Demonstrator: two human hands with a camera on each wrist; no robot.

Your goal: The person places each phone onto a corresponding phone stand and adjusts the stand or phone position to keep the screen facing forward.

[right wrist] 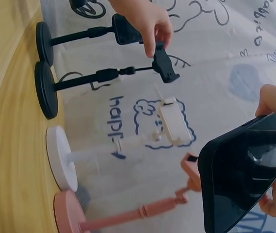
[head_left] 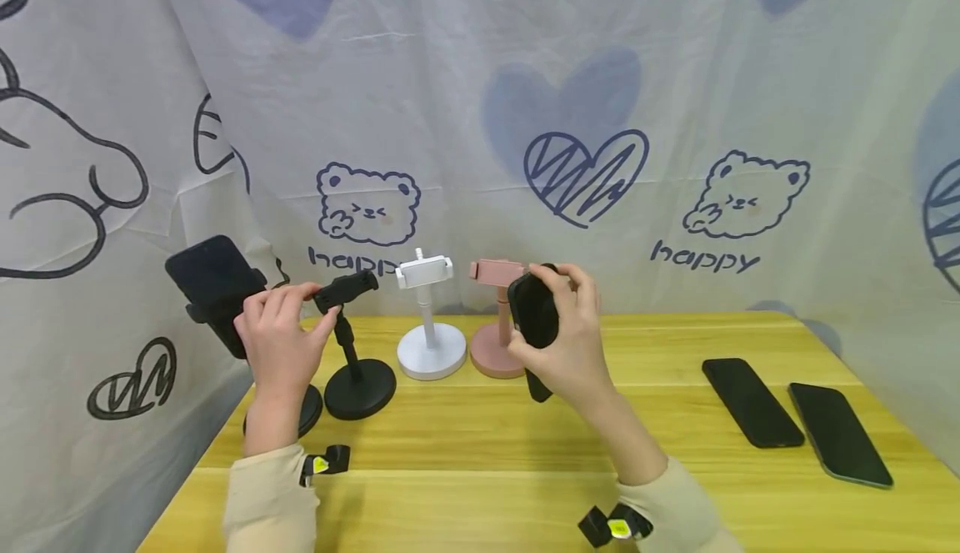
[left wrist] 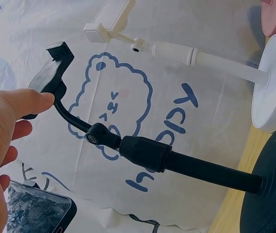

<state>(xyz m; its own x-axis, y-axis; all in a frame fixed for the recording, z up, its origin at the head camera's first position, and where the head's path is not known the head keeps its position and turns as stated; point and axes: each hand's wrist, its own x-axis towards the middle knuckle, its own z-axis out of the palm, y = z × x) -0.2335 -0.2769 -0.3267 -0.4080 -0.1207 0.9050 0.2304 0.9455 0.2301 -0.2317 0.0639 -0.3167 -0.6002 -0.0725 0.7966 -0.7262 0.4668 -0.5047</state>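
My left hand (head_left: 281, 344) pinches the clamp end of a black phone stand (head_left: 360, 390), with the thumb on the clamp (left wrist: 50, 80) in the left wrist view. Nothing sits in that clamp. In my right hand (head_left: 570, 340) is a black smartphone (head_left: 534, 311), gripped by its edges and raised above the table in front of the pink phone stand (head_left: 491, 351). Its dark screen (right wrist: 247, 167) shows in the right wrist view. To the left, another black stand, its base (head_left: 311, 411) partly behind my left wrist, carries a dark smartphone (head_left: 213, 269) in its clamp.
A white phone stand (head_left: 431, 353) stands between the black and pink ones, its clamp bare. Two dark smartphones (head_left: 752, 403) lie on the right of the wooden table (head_left: 465, 503). A printed curtain (head_left: 465, 119) hangs close behind the table and along its left side.
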